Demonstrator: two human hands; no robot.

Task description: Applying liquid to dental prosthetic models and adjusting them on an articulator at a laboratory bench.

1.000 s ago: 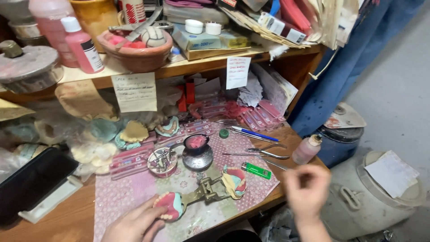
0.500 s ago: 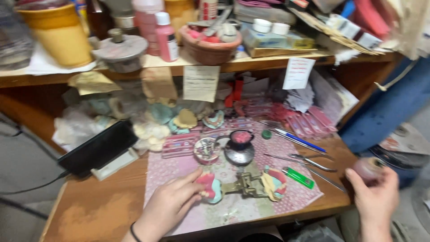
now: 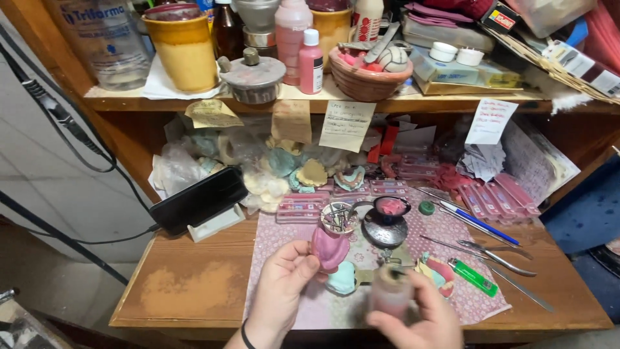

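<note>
1. Here I see my left hand (image 3: 284, 284) pinching a pink wax-like piece (image 3: 330, 249) between thumb and fingers, lifted just above the patterned mat (image 3: 284, 242) near the front of the wooden desk (image 3: 194, 284).
2. My right hand (image 3: 420, 317) is wrapped around a small bottle (image 3: 391, 291) with a pale body and a dark top, held low at the front edge of the desk, just right of the pink piece.
3. I judge the pink piece light, thin and likely brittle or soft if warm, so a gentle pinch at its thicker lower edge seems safest; squeezing the middle could bend or crack it.
4. The bottle looks light and smooth, possibly slippery; a full grip round the body, as it has now, suits it, and keeping it upright matters if the top is loose.
5. A teal mould (image 3: 342, 279) lies on the mat between the hands, partly covered by them.
6. The bottle is blurred, so I cannot tell whether it is capped or what it holds.
7. The right hand's fingertips are smeared, both wrists are cut off by the lower edge, and the underside of the pink piece is hidden.
</note>
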